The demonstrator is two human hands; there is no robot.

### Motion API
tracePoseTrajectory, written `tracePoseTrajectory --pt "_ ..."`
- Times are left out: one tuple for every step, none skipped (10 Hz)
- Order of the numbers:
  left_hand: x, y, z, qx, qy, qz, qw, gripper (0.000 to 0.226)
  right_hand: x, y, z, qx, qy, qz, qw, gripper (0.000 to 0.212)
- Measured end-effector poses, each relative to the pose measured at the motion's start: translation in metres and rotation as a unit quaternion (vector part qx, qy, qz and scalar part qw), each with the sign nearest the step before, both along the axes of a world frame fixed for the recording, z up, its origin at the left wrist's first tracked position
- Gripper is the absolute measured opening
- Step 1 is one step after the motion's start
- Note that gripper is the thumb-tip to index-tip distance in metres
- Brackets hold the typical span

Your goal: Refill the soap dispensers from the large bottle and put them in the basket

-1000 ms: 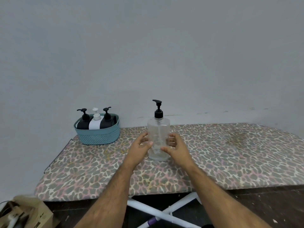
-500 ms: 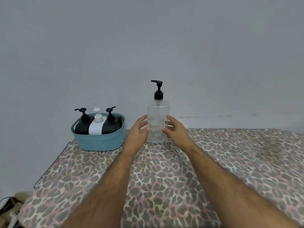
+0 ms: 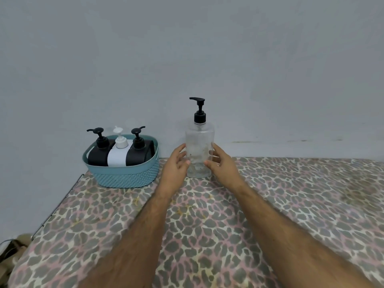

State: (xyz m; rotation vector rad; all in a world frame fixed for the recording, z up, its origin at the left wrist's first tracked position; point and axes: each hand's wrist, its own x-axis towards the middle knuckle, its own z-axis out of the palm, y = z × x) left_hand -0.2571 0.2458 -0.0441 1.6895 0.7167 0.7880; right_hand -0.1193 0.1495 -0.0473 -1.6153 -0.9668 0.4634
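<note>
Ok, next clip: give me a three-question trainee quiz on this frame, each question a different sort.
1. True or false: the basket holds three dispensers.
2. Multiple choice: the white dispenser sits (a) left of both black ones, (b) between them, (c) outside the basket.
3. Short answer: what do the left hand and right hand touch, and does it stand upright?

Key
1. True: a black dispenser, the white one and a second black dispenser.
2. b.
3. The clear bottle with the black pump, one hand on each side; it stands upright on the patterned board.
</note>
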Motion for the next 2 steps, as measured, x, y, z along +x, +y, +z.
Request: tracePoseTrajectory --pt "-0.004 -0.010 0.002 0.009 0.013 -0.005 1.000 0.062 -0.005 -0.005 0.006 -0.021 -0.009 0.007 1.000 0.059" --pt "-0.009 -0.024 0.005 0.028 0.010 0.014 0.999 0.068 -0.007 -0.012 0.015 -0.063 -0.029 -0.015 0.997 0.069"
